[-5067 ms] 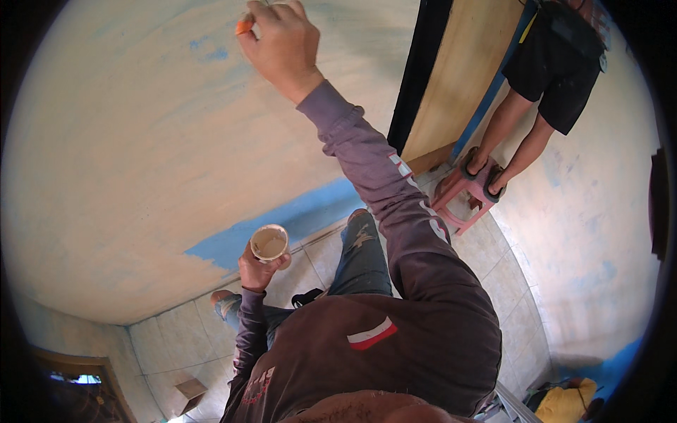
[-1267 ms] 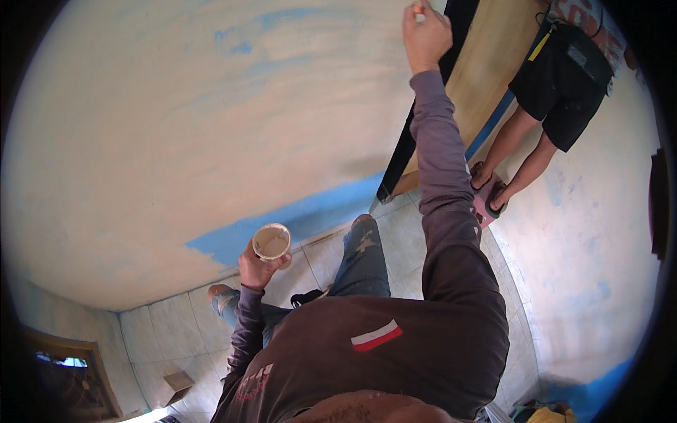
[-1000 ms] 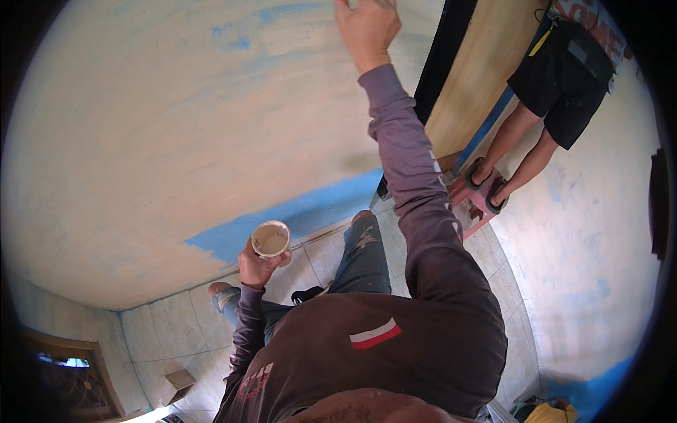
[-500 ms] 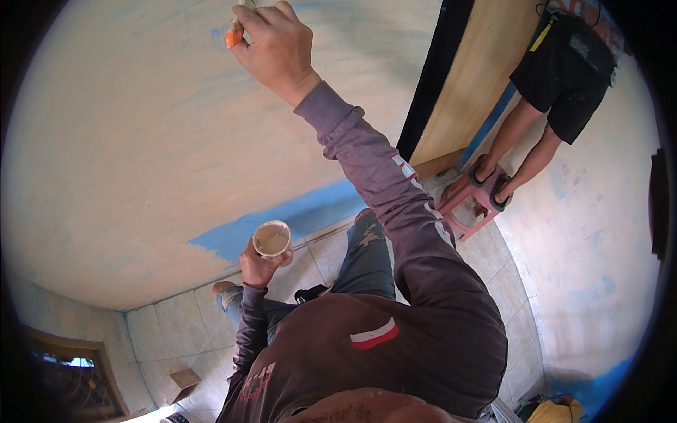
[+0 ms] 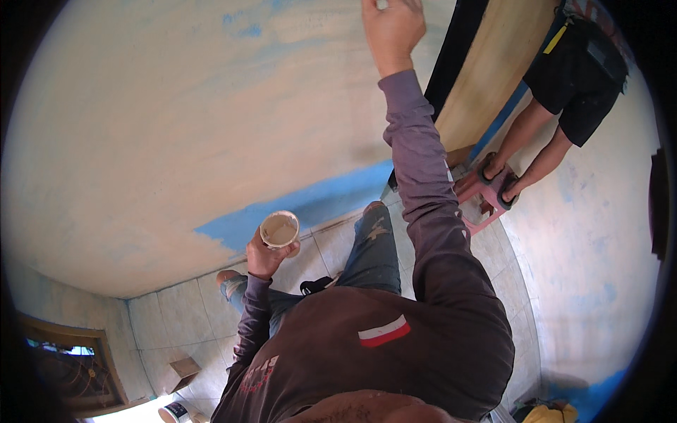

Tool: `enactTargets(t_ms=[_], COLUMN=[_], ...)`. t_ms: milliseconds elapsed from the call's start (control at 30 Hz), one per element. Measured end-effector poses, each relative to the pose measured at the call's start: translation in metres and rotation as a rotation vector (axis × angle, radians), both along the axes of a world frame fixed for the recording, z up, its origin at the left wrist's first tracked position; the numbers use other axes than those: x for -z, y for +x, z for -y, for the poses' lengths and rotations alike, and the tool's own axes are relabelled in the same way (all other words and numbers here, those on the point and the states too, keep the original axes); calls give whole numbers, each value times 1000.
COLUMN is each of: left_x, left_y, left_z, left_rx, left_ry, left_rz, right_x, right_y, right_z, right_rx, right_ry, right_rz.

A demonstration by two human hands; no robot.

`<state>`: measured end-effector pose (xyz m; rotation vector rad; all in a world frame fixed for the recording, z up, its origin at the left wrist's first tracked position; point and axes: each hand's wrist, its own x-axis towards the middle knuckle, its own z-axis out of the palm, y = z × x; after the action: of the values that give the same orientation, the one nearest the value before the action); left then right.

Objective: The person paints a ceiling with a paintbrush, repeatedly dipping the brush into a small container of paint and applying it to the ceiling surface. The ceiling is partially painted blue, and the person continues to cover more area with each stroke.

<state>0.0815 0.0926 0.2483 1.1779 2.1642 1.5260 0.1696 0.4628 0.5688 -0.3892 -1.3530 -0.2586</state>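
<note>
My left hand [image 5: 265, 256] is wrapped round a small tub of paint [image 5: 280, 229], held upright at waist height. Cream-coloured paint shows inside its pale rim. Raised high in front of the wall [image 5: 176, 141], my right hand [image 5: 396, 32] is closed at the top edge of the view. It grips a paintbrush, of which only a pale bit shows now; the orange handle end was visible earlier. The wall is coated in streaky cream, with a bare blue band [image 5: 310, 201] along its foot and faint blue patches near the top.
To the right, another person in black shorts [image 5: 578, 77] stands on a pink plastic stool [image 5: 486, 201] beside a wooden door [image 5: 490, 77] with a black frame edge. A white bucket [image 5: 174, 412] stands at lower left. Yellow cloth [image 5: 550, 413] lies at lower right.
My right hand has swung right along the wall toward the door frame, moving higher in view. The left hand with the tub has shifted slightly up and right.
</note>
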Motion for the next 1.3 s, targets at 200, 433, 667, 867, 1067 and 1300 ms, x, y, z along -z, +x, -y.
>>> enactTargets(t_ms=[200, 433, 667, 867, 1067, 1300], left_x=[0, 0, 2, 5, 2, -1], left_y=[1, 1, 3, 3, 0, 1], left_z=[-1, -2, -1, 0, -3, -1], left_rx=[9, 0, -27, -40, -3, 1], left_ry=[24, 36, 43, 1, 14, 1], left_rz=[-2, 26, 55, 60, 17, -18], right_x=[8, 16, 9, 7, 7, 10], right_y=[-56, -114, -99, -24, 18, -36], right_z=[38, 87, 109, 28, -57, -32], right_rx=[-186, -312, -500, -197, 188, 31], right_ry=[53, 76, 129, 131, -86, -47], right_rz=[76, 35, -26, -89, -94, -38])
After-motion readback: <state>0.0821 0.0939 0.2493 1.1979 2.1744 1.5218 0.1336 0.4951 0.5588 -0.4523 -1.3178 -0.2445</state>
